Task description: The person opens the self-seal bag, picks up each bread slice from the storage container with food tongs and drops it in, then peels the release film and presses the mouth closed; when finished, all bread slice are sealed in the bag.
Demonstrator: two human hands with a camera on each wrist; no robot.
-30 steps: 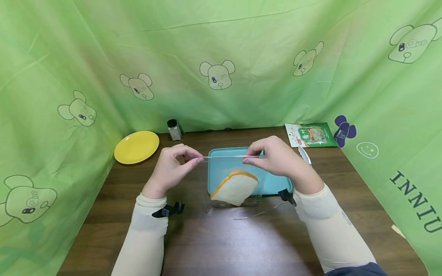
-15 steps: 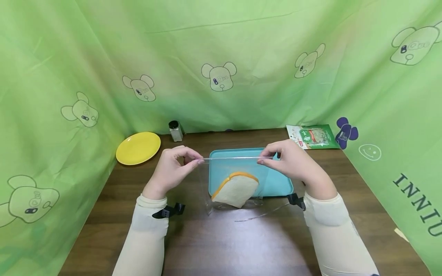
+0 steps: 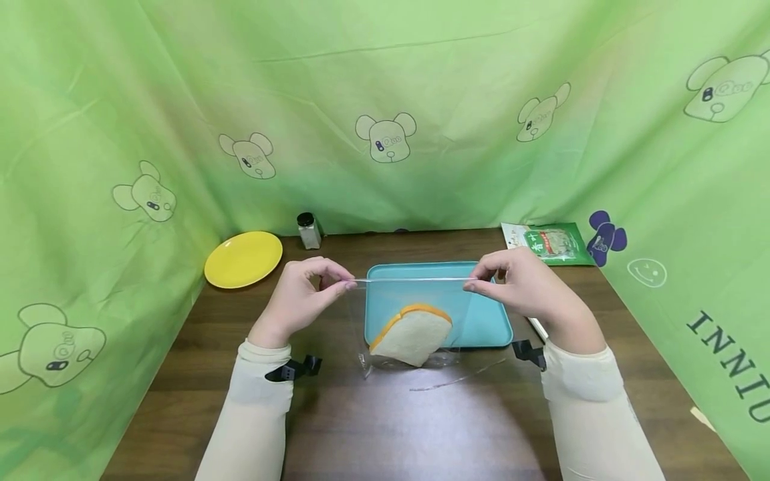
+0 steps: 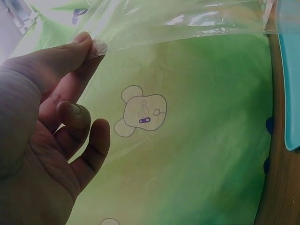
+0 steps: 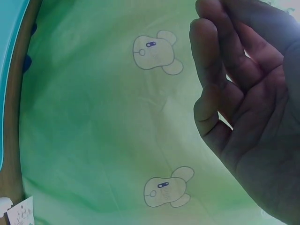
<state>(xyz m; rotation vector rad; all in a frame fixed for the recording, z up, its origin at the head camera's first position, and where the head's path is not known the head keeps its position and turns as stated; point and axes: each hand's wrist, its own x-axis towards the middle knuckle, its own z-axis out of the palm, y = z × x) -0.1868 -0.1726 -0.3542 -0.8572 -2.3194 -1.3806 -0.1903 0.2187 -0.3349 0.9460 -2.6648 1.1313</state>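
A clear plastic bag (image 3: 415,294) hangs in front of me with its top edge pulled straight. A slice of bread (image 3: 414,336) with an orange-brown crust lies tilted in its lower part. My left hand (image 3: 301,297) pinches the bag's top left corner between thumb and forefinger; in the left wrist view the plastic (image 4: 197,23) stretches away from those fingertips, the other fingers loosely bent. The right hand (image 3: 523,284) pinches the right end of the top edge. In the right wrist view its thumb and forefinger tips are cut off at the top.
Behind the bag lies a blue tray (image 3: 490,324). A yellow plate (image 3: 243,260) and a black-capped jar (image 3: 309,232) stand back left. At back right is a green-and-white packet (image 3: 550,242). A knife (image 3: 537,328) is partly hidden by the right hand. A thin strip (image 3: 460,379) lies in front.
The right hand has slid rightward along the bag's top edge, from short of its right end to that end. The left hand keeps its pinch at the left corner.
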